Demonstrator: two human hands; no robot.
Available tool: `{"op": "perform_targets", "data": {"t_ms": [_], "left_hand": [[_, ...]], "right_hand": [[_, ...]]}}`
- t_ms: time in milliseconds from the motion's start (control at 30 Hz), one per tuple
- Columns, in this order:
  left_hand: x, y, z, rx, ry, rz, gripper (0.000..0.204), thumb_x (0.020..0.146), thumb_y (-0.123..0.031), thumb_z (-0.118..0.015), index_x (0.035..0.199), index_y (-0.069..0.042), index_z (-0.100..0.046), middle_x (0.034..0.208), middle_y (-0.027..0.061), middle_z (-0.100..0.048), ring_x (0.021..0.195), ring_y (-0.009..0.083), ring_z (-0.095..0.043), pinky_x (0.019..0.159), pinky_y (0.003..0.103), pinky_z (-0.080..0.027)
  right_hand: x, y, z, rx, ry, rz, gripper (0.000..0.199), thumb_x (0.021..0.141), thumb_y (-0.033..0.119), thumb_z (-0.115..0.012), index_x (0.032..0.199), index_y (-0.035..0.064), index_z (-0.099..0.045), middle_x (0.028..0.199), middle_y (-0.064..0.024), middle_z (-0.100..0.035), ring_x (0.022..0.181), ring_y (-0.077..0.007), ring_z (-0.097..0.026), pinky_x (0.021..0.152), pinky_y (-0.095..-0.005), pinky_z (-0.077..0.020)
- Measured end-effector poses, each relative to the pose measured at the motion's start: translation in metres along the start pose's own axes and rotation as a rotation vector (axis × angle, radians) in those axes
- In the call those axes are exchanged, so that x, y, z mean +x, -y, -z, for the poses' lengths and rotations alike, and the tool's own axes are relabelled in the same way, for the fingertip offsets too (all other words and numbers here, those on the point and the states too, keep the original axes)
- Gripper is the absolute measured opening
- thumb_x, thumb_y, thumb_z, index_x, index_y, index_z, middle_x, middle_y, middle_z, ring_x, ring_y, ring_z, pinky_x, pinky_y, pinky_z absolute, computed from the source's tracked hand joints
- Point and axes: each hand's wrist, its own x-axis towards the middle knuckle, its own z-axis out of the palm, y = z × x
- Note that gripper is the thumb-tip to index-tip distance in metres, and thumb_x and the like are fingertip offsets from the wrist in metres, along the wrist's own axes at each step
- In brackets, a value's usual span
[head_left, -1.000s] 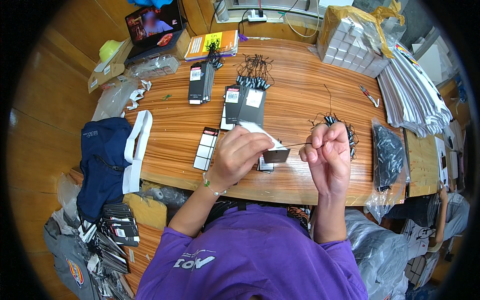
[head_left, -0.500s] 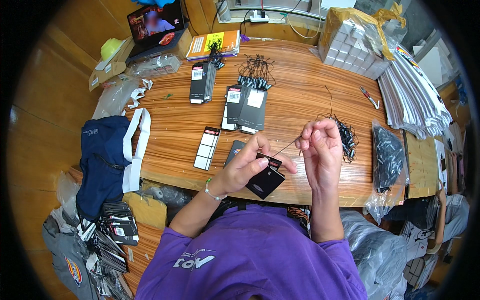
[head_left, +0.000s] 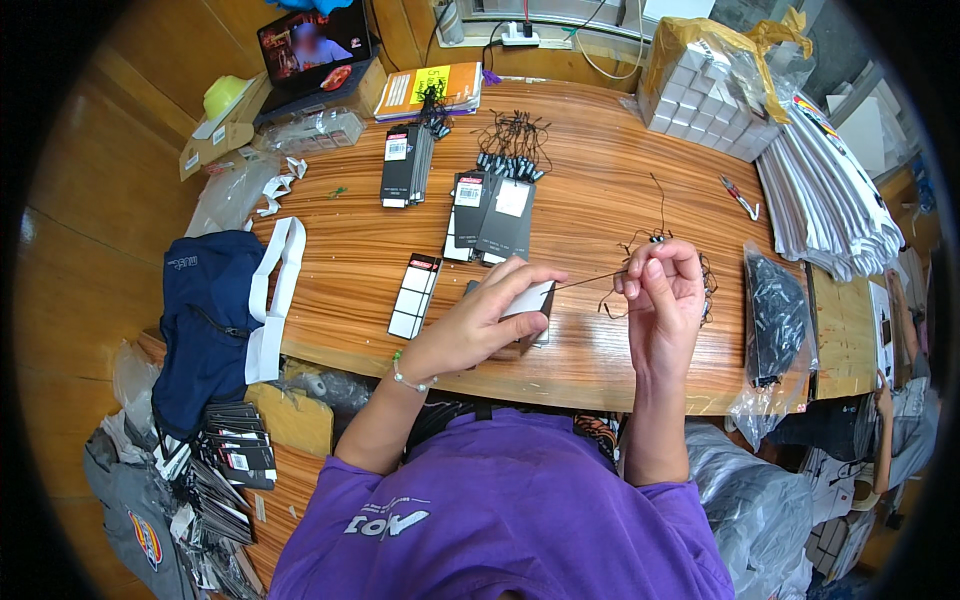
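My left hand (head_left: 488, 312), with a beaded bracelet at the wrist, is closed on a hang tag (head_left: 531, 298) whose white face shows between thumb and fingers. From that tag a thin black string (head_left: 588, 280) runs taut to my right hand (head_left: 662, 285), which pinches its other end between thumb and fingertips. Under the left hand lie more tags, mostly hidden. Left of it, a black-and-white tag (head_left: 413, 296) rests on the table. Behind the right hand is a loose heap of black strings (head_left: 708, 290), partly covered.
Strung tags (head_left: 505, 215) and another tag stack (head_left: 404, 168) lie farther back. At right are small pliers or snips (head_left: 740, 196), a plastic bag of black strings (head_left: 775, 315) and piled white sheets (head_left: 830, 190). A navy garment (head_left: 205, 320) hangs over the left edge.
The tag in my left hand has turned from its dark face to a white one, and that hand has shifted slightly left. My right hand has moved a little right, drawing the string out longer.
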Motion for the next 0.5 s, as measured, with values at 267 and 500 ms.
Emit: {"op": "perform_targets", "data": {"t_ms": [267,500], "left_hand": [[-0.003,0.007,-0.008,-0.387,-0.156,0.141,0.047,0.075,-0.026,-0.074,0.102,-0.007,-0.040,0.096,0.0010,-0.042,0.092,0.0074,-0.044,0.080,0.021,-0.036],[0.003,0.026,-0.015,-0.254,-0.401,0.118,0.046,0.074,-0.040,-0.071,0.087,-0.007,-0.041,0.070,-0.0005,-0.035,0.062,0.0083,-0.032,0.053,0.023,-0.029]], "right_hand": [[-0.015,-0.009,-0.003,-0.676,0.169,-0.003,0.008,0.084,0.001,-0.056,0.091,-0.0006,-0.057,0.080,-0.0056,-0.056,0.070,-0.0115,-0.053,0.063,-0.0222,-0.0426],[-0.022,-0.012,-0.023,-1.088,0.418,0.038,0.017,0.076,0.009,-0.068,0.087,-0.0003,-0.059,0.077,-0.0089,-0.056,0.067,-0.0195,-0.056,0.057,-0.0286,-0.0456]]}}
